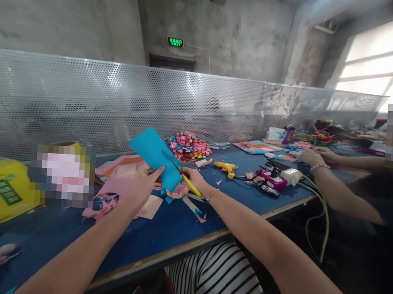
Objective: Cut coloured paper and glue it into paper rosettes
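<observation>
Between thumb and fingers, my left hand (150, 177) grips a blue sheet of paper (151, 148), held tilted above the table. My right hand (194, 181) is closed round the yellow handles of a pair of scissors (191, 185). The scissor blades lie across the sheet's right part, pointing up and left. Below the hands are a peach paper piece (151, 206) and some narrow paper strips (191, 204). Pink paper shreds (104, 205) lie by my left forearm, beside larger pink and orange sheets (119, 178).
A heap of pink and blue paper pieces (188, 144) stands against the perforated metal screen (173, 96). To the right lie a yellow glue gun (226, 168) and a power strip (291, 175) with cables. A yellow bag (7, 191) sits left. A co-worker's hands (315, 158) work at far right.
</observation>
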Demonstrator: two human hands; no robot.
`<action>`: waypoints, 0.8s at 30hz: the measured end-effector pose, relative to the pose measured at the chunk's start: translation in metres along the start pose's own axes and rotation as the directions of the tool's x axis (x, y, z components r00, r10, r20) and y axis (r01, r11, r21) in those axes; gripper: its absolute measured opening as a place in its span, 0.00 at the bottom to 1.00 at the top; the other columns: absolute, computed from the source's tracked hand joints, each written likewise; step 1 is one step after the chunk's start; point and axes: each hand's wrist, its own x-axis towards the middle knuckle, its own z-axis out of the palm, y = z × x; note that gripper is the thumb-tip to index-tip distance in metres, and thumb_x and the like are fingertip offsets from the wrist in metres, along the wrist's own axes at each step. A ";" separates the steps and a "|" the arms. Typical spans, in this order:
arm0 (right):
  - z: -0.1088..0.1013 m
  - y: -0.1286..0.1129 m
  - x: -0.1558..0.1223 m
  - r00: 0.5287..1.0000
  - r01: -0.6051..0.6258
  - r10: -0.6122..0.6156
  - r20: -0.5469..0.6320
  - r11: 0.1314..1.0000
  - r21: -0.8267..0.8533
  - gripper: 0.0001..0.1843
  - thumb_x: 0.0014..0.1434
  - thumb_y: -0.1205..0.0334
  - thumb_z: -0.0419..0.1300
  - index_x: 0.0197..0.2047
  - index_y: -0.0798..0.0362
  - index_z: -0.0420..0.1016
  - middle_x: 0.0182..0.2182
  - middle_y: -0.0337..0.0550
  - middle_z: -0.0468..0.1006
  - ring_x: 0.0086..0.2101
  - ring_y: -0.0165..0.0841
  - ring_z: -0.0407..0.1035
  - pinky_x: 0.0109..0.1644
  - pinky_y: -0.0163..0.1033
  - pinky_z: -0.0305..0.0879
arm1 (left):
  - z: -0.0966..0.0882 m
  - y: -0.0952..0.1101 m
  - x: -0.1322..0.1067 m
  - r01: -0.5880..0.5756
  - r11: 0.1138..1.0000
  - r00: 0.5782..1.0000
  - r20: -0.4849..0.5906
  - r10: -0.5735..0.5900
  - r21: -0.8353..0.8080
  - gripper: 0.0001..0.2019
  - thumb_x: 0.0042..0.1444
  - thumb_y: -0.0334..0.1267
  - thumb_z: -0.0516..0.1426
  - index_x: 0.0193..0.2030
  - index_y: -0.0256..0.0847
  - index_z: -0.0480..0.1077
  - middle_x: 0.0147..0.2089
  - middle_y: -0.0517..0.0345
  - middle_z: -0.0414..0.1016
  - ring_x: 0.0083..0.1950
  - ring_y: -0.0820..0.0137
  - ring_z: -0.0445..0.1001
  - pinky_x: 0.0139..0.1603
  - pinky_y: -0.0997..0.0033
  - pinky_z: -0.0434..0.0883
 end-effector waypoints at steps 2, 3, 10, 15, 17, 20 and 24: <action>-0.001 -0.001 0.000 1.000 0.004 -0.004 0.002 1.000 0.013 0.07 0.45 0.61 0.54 0.26 0.56 0.65 0.20 0.33 0.63 0.25 0.27 0.58 0.30 0.31 0.53 | 0.000 -0.003 0.001 0.006 1.000 1.000 0.000 -0.006 0.011 0.19 0.40 0.50 0.63 0.33 0.36 0.72 0.32 0.50 0.78 0.31 0.62 0.76 0.31 0.65 0.74; -0.001 -0.002 0.000 1.000 0.008 -0.008 0.005 1.000 0.019 0.06 0.45 0.61 0.54 0.26 0.55 0.65 0.21 0.33 0.64 0.26 0.27 0.59 0.31 0.31 0.54 | 0.000 -0.003 0.001 0.008 1.000 1.000 -0.001 -0.008 0.013 0.18 0.40 0.50 0.63 0.32 0.36 0.72 0.32 0.50 0.78 0.32 0.62 0.76 0.32 0.64 0.74; -0.001 -0.004 0.001 1.000 0.017 -0.017 0.002 1.000 0.002 0.05 0.46 0.62 0.55 0.26 0.54 0.64 0.22 0.34 0.66 0.26 0.28 0.61 0.31 0.31 0.54 | 0.003 -0.009 0.002 0.028 0.999 0.999 0.042 -0.026 -0.045 0.18 0.39 0.49 0.64 0.32 0.37 0.72 0.32 0.51 0.78 0.30 0.63 0.76 0.33 0.64 0.74; 0.000 -0.002 -0.001 0.999 0.031 -0.031 -0.015 0.999 0.021 0.05 0.46 0.61 0.54 0.26 0.54 0.64 0.21 0.33 0.66 0.26 0.27 0.60 0.29 0.31 0.54 | 0.001 -0.014 0.005 0.013 0.999 0.999 0.049 -0.011 -0.049 0.20 0.38 0.50 0.64 0.33 0.36 0.72 0.33 0.50 0.78 0.32 0.62 0.76 0.32 0.65 0.73; 0.000 -0.001 -0.001 0.999 0.031 -0.030 -0.019 0.999 0.036 0.06 0.46 0.61 0.54 0.26 0.55 0.64 0.21 0.33 0.65 0.25 0.27 0.60 0.29 0.31 0.53 | 0.000 -0.015 0.005 -0.004 0.999 0.998 0.059 0.006 -0.036 0.20 0.39 0.49 0.64 0.35 0.36 0.72 0.34 0.50 0.78 0.33 0.63 0.76 0.32 0.66 0.73; 0.000 0.000 0.000 0.999 0.034 -0.033 -0.016 0.999 0.041 0.07 0.46 0.59 0.54 0.25 0.55 0.63 0.21 0.34 0.64 0.26 0.27 0.59 0.29 0.31 0.53 | 0.001 -0.013 0.004 0.000 0.999 0.998 0.065 0.002 -0.037 0.19 0.38 0.48 0.64 0.34 0.36 0.73 0.33 0.51 0.78 0.33 0.63 0.76 0.33 0.66 0.73; 0.000 -0.001 -0.001 0.999 0.033 -0.033 -0.017 0.999 0.040 0.06 0.44 0.60 0.53 0.24 0.55 0.63 0.20 0.33 0.63 0.26 0.27 0.57 0.29 0.31 0.52 | 0.005 -0.005 0.001 -0.011 0.998 0.998 0.056 0.014 -0.068 0.17 0.38 0.48 0.64 0.30 0.37 0.73 0.31 0.52 0.78 0.31 0.64 0.75 0.32 0.67 0.72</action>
